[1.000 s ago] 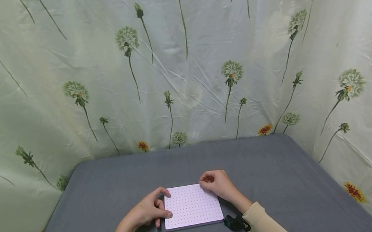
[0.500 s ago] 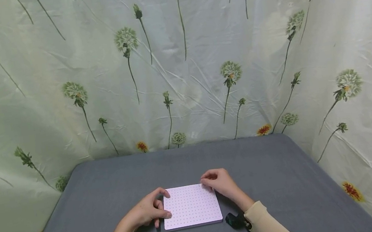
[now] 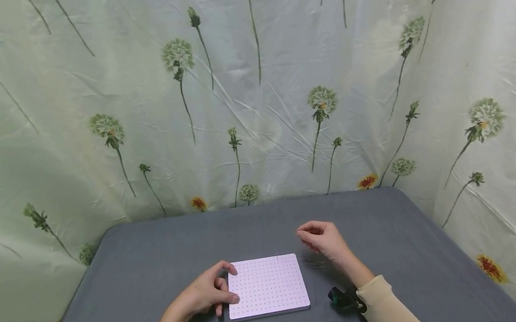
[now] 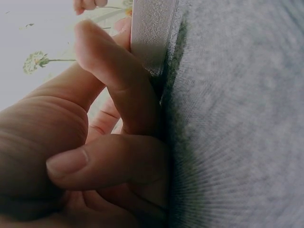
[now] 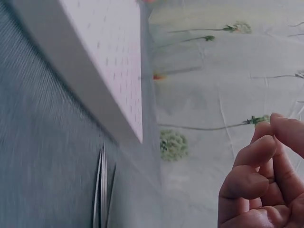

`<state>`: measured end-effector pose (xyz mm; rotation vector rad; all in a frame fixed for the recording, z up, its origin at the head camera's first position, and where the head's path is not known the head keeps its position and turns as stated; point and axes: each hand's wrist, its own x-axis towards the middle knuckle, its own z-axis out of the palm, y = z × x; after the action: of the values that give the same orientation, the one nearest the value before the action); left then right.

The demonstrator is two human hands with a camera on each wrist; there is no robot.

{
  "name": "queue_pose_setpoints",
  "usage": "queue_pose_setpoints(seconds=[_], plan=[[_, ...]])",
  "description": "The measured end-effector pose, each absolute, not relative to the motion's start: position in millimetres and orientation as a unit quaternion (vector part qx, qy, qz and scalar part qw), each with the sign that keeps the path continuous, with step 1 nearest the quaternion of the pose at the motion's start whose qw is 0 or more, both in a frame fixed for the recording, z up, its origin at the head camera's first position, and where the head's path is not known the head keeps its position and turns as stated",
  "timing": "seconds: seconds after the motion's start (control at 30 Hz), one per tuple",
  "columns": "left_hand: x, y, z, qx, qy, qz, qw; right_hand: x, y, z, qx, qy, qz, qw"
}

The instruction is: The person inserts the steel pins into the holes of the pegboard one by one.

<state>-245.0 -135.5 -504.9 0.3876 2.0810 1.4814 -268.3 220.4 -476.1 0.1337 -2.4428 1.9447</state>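
Note:
A white pegboard [image 3: 267,286] with rows of small holes lies flat on the table. My left hand [image 3: 207,289] grips its left edge, thumb and index finger on the top face; in the left wrist view other fingers [image 4: 109,161] curl beside the board's side wall [image 4: 151,40]. One thin pin [image 3: 277,257] stands upright near the board's far edge. To the right of the board, my right hand [image 3: 323,240] is raised, fingers loosely curled and thumb close to the index fingertip, nothing visible between them. Several thin metal pins [image 5: 103,190] lie on the table below it.
The grey cloth-covered table [image 3: 175,244] extends around the board on all sides. A pale curtain [image 3: 249,101] printed with dandelions hangs behind and at both sides. Each wrist carries a black camera [image 3: 344,298].
My right hand has left the board's far edge and moved right, revealing the standing pin and the loose pins. The left hand keeps its hold on the board.

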Motion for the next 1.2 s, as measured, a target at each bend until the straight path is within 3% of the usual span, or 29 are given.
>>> queue_pose_setpoints(seconds=[0.33, 0.67, 1.2], plan=[[-244.1, -134.2, -502.7, 0.147, 0.775, 0.552, 0.271, -257.3, 251.9, -475.5, 0.022, -0.808, 0.588, 0.016], [-244.2, -134.5, -502.5, 0.152, 0.775, 0.552, 0.268, -251.4, 269.1, -501.8, 0.009, -0.825, 0.564, -0.005], [-243.9, -134.8, -504.1, 0.153, 0.772, 0.555, 0.268, -254.3, 270.1, -525.2, 0.107, -0.873, 0.476, -0.002]])
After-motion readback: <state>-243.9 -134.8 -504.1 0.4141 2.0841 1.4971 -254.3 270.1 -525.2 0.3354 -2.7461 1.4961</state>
